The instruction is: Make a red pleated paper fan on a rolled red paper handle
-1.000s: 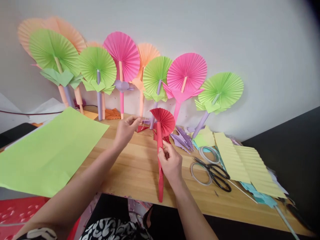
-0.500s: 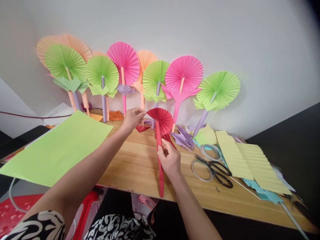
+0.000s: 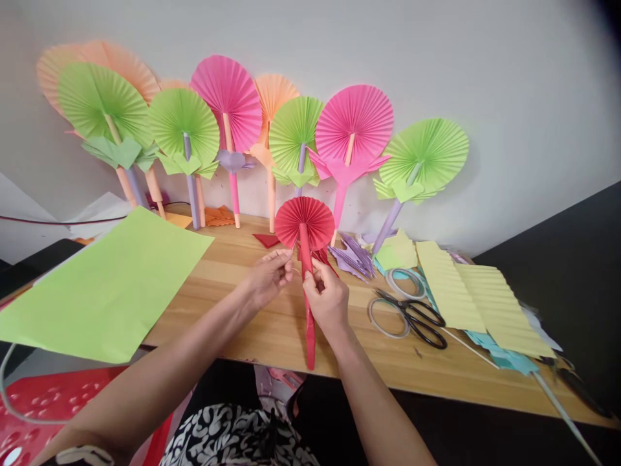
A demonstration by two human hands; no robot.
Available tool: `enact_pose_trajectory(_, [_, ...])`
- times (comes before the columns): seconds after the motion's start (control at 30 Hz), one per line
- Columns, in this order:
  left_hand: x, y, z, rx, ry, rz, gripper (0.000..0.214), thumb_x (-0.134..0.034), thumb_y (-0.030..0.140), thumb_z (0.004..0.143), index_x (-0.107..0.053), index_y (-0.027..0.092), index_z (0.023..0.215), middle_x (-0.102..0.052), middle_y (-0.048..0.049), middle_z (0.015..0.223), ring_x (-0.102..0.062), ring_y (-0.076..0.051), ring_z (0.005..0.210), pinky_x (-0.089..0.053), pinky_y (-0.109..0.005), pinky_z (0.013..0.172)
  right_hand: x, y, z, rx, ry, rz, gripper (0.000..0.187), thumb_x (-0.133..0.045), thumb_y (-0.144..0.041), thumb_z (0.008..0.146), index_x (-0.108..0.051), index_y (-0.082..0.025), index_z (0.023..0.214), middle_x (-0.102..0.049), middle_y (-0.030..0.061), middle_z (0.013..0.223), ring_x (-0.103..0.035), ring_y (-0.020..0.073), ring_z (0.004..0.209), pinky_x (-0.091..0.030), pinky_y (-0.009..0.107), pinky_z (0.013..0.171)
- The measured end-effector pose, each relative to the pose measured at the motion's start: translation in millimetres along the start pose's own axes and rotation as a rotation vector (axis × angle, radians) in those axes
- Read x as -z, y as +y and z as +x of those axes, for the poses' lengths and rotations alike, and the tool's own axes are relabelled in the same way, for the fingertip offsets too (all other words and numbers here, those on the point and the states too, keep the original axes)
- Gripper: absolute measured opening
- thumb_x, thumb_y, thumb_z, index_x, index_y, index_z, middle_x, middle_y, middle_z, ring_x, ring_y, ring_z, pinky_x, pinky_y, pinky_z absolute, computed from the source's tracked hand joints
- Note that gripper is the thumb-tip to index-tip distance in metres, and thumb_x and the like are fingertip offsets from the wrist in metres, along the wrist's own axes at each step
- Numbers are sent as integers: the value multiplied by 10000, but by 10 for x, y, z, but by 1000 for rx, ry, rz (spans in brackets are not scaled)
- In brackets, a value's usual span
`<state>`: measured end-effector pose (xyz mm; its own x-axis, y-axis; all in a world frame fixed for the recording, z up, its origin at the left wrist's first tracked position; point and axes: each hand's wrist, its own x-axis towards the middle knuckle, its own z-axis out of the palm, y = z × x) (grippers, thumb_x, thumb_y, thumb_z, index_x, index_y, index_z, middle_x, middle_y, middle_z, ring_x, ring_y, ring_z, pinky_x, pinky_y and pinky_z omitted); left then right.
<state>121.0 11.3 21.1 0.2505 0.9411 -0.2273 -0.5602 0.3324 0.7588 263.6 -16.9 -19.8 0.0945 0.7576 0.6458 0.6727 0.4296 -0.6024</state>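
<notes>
Tabletop (image 3: 383, 369); red fan (image 3: 317, 220) in right hand (image 3: 328, 294)

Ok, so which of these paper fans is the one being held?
The red fan, its handle in the right hand. It's the only red one; the green fans, pink fans and orange fans stand behind it along the wall.

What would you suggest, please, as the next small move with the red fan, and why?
I would probably bring the left hand in to the red handle, steadying the lower edge of the red fan: the fan is spread round, the right hand grips the handle, and the left is close beside it.
</notes>
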Motion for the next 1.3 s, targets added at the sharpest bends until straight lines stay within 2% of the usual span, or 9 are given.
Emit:
enact_pose_trajectory(0.13, [-69, -17, 9, 78, -23, -31, 259, -716, 206, 788, -476, 161, 704, -491, 72, 509, -444, -33, 393, -239, -125, 353, 7, -5, 2, 7, -6, -7, 269, -536, -223, 866, -679, -165, 1086, -630, -11, 626, -574, 129, 560, -471, 247, 569])
enact_pose_trajectory(0.3, [-67, -13, 45, 150, -77, -36, 287, -684, 202, 821, -463, 157, 644, -448, 72, 456, -389, -39, 345, -177, -139, 323, 28, -31, 9, 41, -2, -7, 270, -535, -195, 866, -680, -139, 1086, -619, -13, 612, -567, 127, 542, -464, 247, 562])
enact_pose_trajectory(0.83, [68, -91, 157, 259, -275, -59, 365, -716, 262, 829, -460, 138, 600, -444, 63, 481, -376, -22, 355, -233, -131, 334, 19, -35, 5, 45, -31, -10, 263, -520, -184, 871, -672, -154, 1083, -658, -5, 635, -574, 122, 535, -471, 245, 558])
enact_pose_trajectory(1.3, [197, -166, 237, 246, -391, -69, 297, -702, 268, 833, -459, 166, 695, -440, 81, 451, -351, -35, 324, -231, -126, 326, 18, -74, 7, 36, -50, -6, 230, -532, -195, 869, -661, -164, 1058, -635, -20, 623, -560, 113, 528, -463, 228, 542])
